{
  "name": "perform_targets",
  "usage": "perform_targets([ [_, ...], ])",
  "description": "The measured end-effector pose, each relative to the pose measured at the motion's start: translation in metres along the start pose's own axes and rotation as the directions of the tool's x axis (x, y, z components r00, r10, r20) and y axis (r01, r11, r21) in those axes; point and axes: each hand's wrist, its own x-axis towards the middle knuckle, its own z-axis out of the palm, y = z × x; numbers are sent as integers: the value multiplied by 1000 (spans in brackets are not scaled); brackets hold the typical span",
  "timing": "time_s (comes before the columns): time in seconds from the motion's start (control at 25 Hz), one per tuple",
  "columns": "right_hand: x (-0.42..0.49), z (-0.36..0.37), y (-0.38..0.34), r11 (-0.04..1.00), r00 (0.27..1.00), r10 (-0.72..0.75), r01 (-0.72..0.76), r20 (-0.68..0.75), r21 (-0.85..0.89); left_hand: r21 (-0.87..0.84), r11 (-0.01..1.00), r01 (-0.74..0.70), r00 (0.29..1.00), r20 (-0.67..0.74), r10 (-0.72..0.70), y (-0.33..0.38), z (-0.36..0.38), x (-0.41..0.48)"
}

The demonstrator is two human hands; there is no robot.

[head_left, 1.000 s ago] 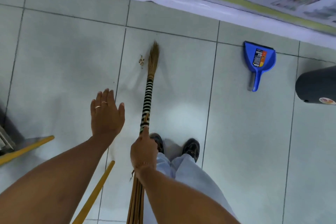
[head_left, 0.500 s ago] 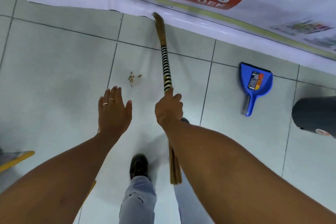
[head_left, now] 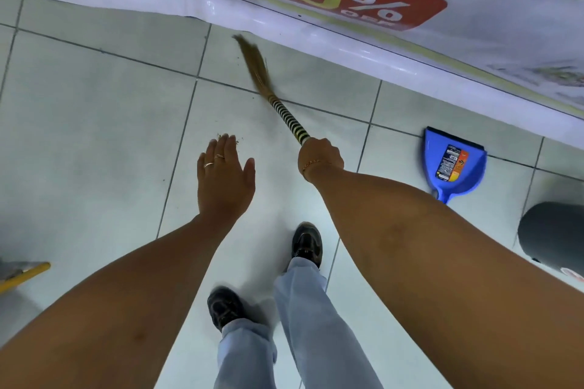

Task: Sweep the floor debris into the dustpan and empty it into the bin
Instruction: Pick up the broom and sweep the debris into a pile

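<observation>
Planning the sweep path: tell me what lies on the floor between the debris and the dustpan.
Nothing visible blocks it. Bare tile runs from the debris rightward to the dustpan. The right hand holding the broom hangs above that stretch, and the left hand partly hides the debris.

We see bright, even light from overhead, w/ soft pale glare on the floor (head_left: 94, 136) around the shoes (head_left: 306, 243) and a white sheen strip along the banner (head_left: 316, 28) fold. Shadows faint, only a soft smudge by the left shoe. Broom (head_left: 256, 69) bristles motion-blurred; left shoe smeared too. Wide-angle distortion: grout lines bow toward the floor's edges, forearms balloon at the bottom corners. Banner text at the top-right corner soft, stretched. Dustpan (head_left: 455, 164) label fairly sharp.
</observation>
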Motion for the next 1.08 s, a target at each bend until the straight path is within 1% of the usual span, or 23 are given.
perform_targets([
  [0.08,5,-2,0,997,999,-40,40,-2,-69,15,1000,13,1000,8,-13,-3,4,-2],
  [0.16,1,1,3,993,998,-57,58,11,-102,39,999,19,999,30,-20,-8,5,-7],
  [0.24,-8,8,11,988,997,-69,72,26,-134,59,998,2,999,50,-5,-10,6,-14],
  [0.48,-44,36,50,943,990,-99,125,96,-309,79,996,-37,998,56,33,-7,0,-31],
  [0.56,-56,45,63,933,990,-103,129,93,-336,86,995,-45,998,53,40,-11,-4,-35],
  [0.68,-75,57,87,941,983,-174,184,59,-285,75,996,-37,999,34,35,-16,-7,-45],
  [0.76,-84,61,104,947,969,-247,247,27,-207,77,997,-30,999,32,27,-18,-9,-52],
  [0.8,-86,61,110,955,968,-252,248,-4,-164,81,996,-31,999,36,28,-19,-9,-57],
  [0.88,-85,59,111,972,973,-218,209,-75,-107,87,996,-34,998,55,30,-18,-9,-61],
  [0.96,-78,58,101,982,976,-186,179,-115,-66,85,996,-32,997,76,26,-17,-4,-62],
  [1.08,-63,52,79,994,988,-108,109,-106,-3,75,997,-32,995,102,24,-14,2,-59],
])
